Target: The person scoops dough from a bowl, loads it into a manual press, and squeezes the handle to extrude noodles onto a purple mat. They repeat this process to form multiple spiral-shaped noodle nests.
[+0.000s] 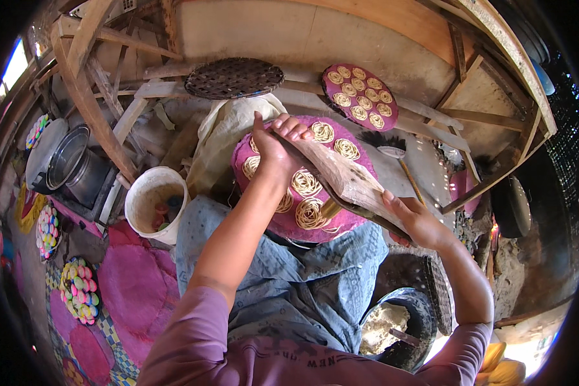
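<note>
Both my hands hold a long wooden press (341, 170) slantwise above a round tray with a pink lining (349, 220) by my lap. My left hand (278, 143) is closed around its upper left end. At the lower right end, my right hand (418, 220) grips the wood, thumb on top. Below the press a short brass-coloured tube (330, 210) sticks out, close over a coil of pale noodle strands (310, 213). Several more noodle coils (306, 183) lie on the pink lining, some partly hidden by my left forearm and the press.
Beyond are another pink-lined tray (332, 89) of noodle coils and a dark woven tray (233, 78). A white bucket (136, 199) stands left, near metal pots (87, 170), pink cloths (132, 283) and colourful round pieces (80, 289). A dark basin (427, 315) of pale dough sits right.
</note>
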A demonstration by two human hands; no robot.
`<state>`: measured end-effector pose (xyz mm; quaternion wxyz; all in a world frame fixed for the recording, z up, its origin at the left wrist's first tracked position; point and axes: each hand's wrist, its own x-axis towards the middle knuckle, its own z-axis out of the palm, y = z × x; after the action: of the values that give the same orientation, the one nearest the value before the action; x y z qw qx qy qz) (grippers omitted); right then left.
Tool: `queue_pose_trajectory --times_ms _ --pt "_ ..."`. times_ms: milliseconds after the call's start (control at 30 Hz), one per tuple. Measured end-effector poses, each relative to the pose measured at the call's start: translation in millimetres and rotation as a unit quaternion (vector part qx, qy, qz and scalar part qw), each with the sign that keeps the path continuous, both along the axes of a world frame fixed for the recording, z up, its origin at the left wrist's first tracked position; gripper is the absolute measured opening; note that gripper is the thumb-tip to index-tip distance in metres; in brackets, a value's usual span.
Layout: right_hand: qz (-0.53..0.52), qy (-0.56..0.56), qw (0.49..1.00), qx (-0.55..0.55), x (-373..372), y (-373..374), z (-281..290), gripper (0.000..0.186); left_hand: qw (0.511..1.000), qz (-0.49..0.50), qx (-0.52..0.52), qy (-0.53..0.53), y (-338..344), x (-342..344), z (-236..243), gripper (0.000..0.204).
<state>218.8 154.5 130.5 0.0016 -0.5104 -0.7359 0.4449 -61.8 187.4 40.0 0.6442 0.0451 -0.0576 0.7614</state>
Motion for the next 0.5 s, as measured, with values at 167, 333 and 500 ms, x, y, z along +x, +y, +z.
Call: queue_pose_trajectory --times_ms 167,333,500 --pt "-0.015 0.054 0.998 -0.026 13.0 4.6 -19.0 0.07 0.979 0.021 -0.142 0.143 2.5 6.7 3.8 0.059" --pt "0.001 0.147 0.988 -0.043 31.8 1.0 -40.1 0.066 0.677 -0.03 -0.117 0.726 -36.2 10.0 -33.0 0.053" --pt "-0.016 0.188 0.981 -0.047 38.5 -5.7 -53.9 0.064 0.557 -0.151 -0.049 0.815 -50.9 19.7 -49.0 0.068"
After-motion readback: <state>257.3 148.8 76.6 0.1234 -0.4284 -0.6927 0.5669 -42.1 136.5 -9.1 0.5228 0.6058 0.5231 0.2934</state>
